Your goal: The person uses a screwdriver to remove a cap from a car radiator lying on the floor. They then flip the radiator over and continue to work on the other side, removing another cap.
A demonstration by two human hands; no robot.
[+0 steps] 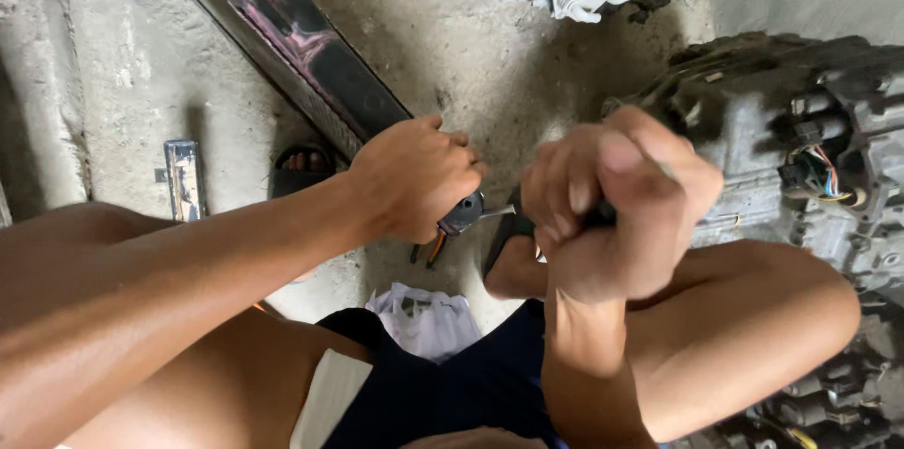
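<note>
Left hand (414,176) clenched on pliers (459,218); right hand (617,200) fisted around dark part (521,223). Keep pliers square, right grip steady, pull even.

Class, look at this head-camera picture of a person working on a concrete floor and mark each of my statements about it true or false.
1. The left hand grips pliers with orange on the handles. True.
2. The right hand lies open and flat. False: it is clenched in a fist around something dark.
3. A grey gearbox-like casing with coloured wires sits to the right. True.
4. The white rag hangs on the wall. False: it lies on the floor between the legs.
</note>
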